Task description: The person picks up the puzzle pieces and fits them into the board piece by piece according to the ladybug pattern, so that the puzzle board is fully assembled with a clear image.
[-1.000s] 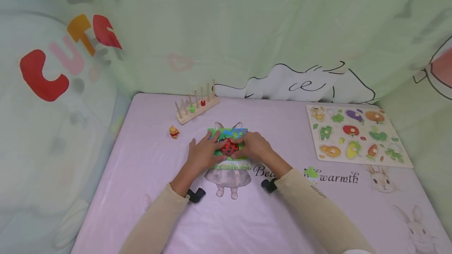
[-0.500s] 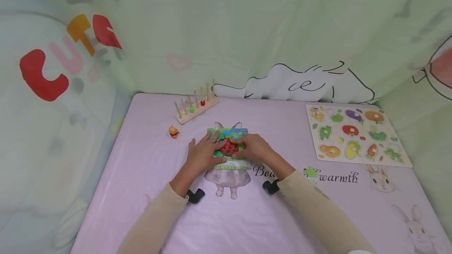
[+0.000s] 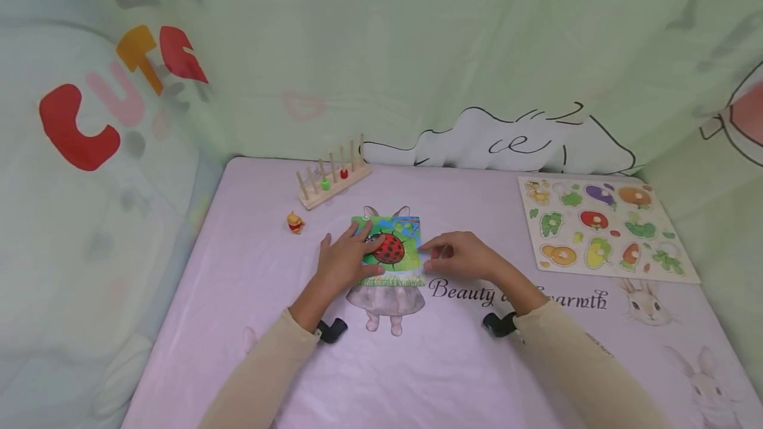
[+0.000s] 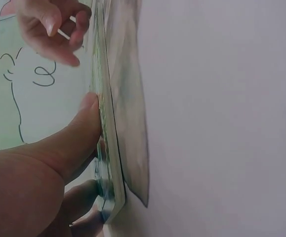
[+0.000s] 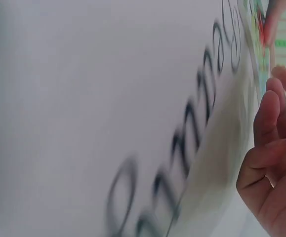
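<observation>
A flat square puzzle board (image 3: 390,251) with a red ladybug on a green and blue picture lies on the pink tablecloth, over a printed rabbit. My left hand (image 3: 342,260) rests on the board's left side with fingers spread, one fingertip by the ladybug's head. In the left wrist view the board's thick edge (image 4: 112,128) shows, with the left thumb (image 4: 81,128) lying along its top. My right hand (image 3: 461,255) is beside the board's right edge, fingers loosely bent with nothing between them. The right wrist view shows the right hand (image 5: 276,163) near the board; whether it touches is unclear.
A wooden peg rack (image 3: 336,187) with a green and a red bead stands at the back left. Before it is a small yellow and red toy figure (image 3: 295,222). At the right lies a wooden vegetable puzzle board (image 3: 578,220). Curtains (image 3: 381,58) rise behind the table.
My right hand has let go of the ladybug and drawn back to the right, off the board's picture. The left hand stays in place on the board.
</observation>
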Available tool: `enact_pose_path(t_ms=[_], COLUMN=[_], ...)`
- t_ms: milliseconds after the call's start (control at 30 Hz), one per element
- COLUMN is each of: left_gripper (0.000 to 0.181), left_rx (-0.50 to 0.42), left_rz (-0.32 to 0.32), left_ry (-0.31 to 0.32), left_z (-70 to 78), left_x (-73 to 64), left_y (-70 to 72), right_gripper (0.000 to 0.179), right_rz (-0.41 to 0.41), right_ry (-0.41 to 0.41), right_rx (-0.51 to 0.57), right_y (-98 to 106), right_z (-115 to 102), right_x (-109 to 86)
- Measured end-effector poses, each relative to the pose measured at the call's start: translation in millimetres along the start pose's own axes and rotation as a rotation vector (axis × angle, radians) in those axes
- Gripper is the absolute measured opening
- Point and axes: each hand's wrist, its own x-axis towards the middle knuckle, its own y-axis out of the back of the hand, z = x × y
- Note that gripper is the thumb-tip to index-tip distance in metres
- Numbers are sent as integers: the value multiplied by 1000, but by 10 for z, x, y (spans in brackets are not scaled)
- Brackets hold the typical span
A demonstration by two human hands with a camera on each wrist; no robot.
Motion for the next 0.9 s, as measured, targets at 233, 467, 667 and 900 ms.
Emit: enact_pose_path(t_ms=[233,467,667,900], left_gripper=[74,74,74,74], left_rx=[-1,-4,0,-3], left_rz=[-4,-8,-3,-12], left_ry=[-3,-8,-12,-9], left_z=[1,-7,1,21], left_x=[5,4,-10,-15], left_y=[-14,-17,-1,33], right_gripper=[35,35,38,38], right_rz=[39,44,47,39], right_ry=[-30,-137,-206,-278], right_rx=[-22,-37,-54,-123], right_y=[238,456,577,624], right_z=[204,428,560,754], right_x=[-323,-658,-858,-962])
